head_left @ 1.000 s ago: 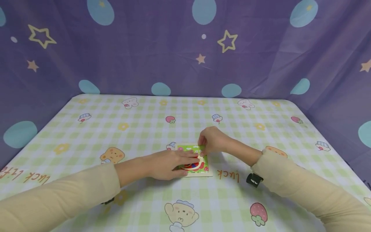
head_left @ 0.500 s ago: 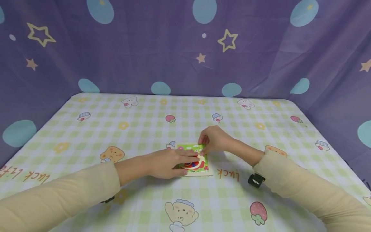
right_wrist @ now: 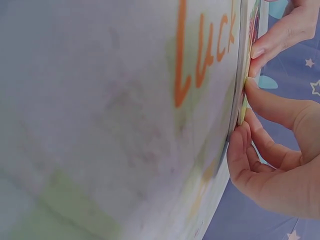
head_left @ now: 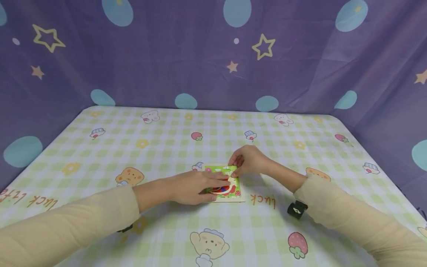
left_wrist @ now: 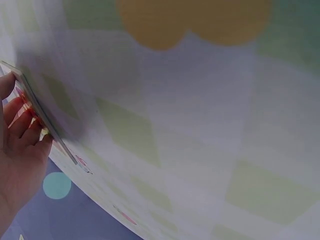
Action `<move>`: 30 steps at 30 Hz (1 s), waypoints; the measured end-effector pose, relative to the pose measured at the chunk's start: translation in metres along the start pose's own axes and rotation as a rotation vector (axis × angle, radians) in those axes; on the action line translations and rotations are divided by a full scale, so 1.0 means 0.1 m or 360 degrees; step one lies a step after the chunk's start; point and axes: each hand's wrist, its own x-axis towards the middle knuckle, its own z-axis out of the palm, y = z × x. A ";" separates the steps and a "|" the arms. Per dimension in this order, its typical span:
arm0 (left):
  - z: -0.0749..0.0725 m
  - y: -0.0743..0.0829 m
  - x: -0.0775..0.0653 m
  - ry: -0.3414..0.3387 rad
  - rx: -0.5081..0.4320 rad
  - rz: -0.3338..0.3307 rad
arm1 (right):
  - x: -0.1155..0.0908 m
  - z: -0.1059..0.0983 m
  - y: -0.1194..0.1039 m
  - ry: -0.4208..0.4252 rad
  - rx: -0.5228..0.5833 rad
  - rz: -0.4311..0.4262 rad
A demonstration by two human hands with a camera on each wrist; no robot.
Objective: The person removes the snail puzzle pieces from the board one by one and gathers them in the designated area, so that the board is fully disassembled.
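Note:
A small square picture puzzle board (head_left: 237, 185) lies on the table, bright green with a cream, red and blue animal figure and a pale border. Across its left part rests my left hand (head_left: 190, 187), palm down, fingers straight and thumb near the front edge. My right hand (head_left: 250, 161) holds the board's far right corner, thumb on the face and curled fingers at the edge. The right wrist view shows the board edge-on, with the right thumb (right_wrist: 270, 102) pressed to its surface. Left fingers (left_wrist: 22, 125) lie over the face in the left wrist view.
A green-and-white checked tablecloth (head_left: 166, 148) with printed cartoons covers the table. Behind it hangs a purple curtain (head_left: 186, 55) with stars and blue ovals. A black device (head_left: 297, 209) sits under the right sleeve (head_left: 347, 215).
Both hands stay nearly in place on the board. The right wrist and its black device shift very slightly to the right; the head view tilts a little.

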 end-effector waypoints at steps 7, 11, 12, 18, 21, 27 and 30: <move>0.01 0.00 0.00 0.0017 -0.0007 0.0029 | 0.00 0.02 0.04 0.0028 0.0042 0.0001; 0.01 0.00 0.00 0.0014 -0.0012 0.0022 | -0.02 0.02 0.05 0.0034 0.0076 0.0012; 0.01 0.00 0.00 0.0012 -0.0014 0.0017 | -0.02 0.02 0.05 0.0031 0.0086 0.0016; 0.01 -0.01 0.00 -0.0008 -0.0017 -0.0021 | -0.03 0.02 0.06 0.0009 0.0159 0.0044; 0.01 -0.01 0.01 -0.0005 -0.0018 -0.0017 | -0.03 0.03 0.08 0.0004 0.0196 0.0053; 0.01 -0.01 0.01 0.0002 -0.0021 -0.0019 | -0.04 0.05 0.10 0.0010 0.0287 0.0094; 0.01 -0.01 0.01 -0.0002 -0.0014 -0.0032 | -0.04 0.05 0.10 0.0019 0.0317 0.0118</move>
